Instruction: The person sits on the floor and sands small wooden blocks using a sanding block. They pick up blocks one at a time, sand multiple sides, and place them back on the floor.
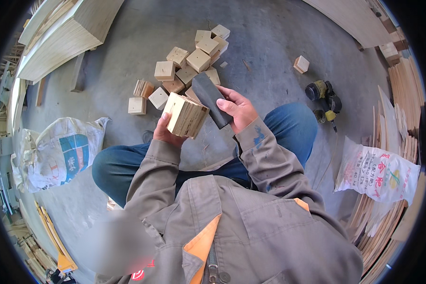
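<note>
- Concrete floor (pixel 270 33) carries a heap of wooden blocks (pixel 189 66), a power tool (pixel 323 97) and printed sacks (pixel 57 151).
- Left hand (pixel 168 132): fingers grasp a plywood block (pixel 187 115) above the knees.
- Right hand (pixel 239 110): fingers clench a dark sanding block (pixel 210 98), touching the plywood block's top.

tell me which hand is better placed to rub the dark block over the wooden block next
Right. The right hand already grips the dark sanding block, resting against the top edge of the plywood block. The left hand is busy cradling that block from below, so it probably serves best as the support.
</note>
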Motion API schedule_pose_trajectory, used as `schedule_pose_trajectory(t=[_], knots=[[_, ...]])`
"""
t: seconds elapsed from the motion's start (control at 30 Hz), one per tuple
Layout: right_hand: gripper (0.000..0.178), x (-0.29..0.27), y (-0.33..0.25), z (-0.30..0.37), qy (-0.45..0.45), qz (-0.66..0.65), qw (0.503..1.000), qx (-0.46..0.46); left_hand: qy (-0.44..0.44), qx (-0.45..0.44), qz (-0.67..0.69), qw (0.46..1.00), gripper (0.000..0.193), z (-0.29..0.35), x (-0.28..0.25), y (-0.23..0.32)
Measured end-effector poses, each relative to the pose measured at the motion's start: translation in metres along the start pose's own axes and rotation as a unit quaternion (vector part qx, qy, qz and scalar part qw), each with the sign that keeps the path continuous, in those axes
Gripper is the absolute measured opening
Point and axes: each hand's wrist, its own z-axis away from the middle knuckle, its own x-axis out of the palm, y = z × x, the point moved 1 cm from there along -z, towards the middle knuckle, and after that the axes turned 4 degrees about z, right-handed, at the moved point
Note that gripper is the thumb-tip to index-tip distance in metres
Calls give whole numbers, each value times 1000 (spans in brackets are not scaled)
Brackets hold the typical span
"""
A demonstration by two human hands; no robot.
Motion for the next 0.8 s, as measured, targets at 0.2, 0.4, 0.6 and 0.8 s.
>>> schedule_pose_trajectory(t=[0.2, 0.4, 0.6, 0.8], knots=[[53, 4, 6, -6, -18, 39, 999, -26, 114, 53, 48, 991, 69, -3, -3, -1], [57, -8, 24, -10, -27, 133, 991, -18, 149, -13, 3, 989, 69, 12, 34, 5], [58, 3, 29, -8, -45, 223, 973, -48, 205, -15, -4, 979, 71, 13, 33, 7], [56, 5, 33, -9, -35, 221, 973, -54, 223, 5, -5, 975, 74, 14, 37, 8]])
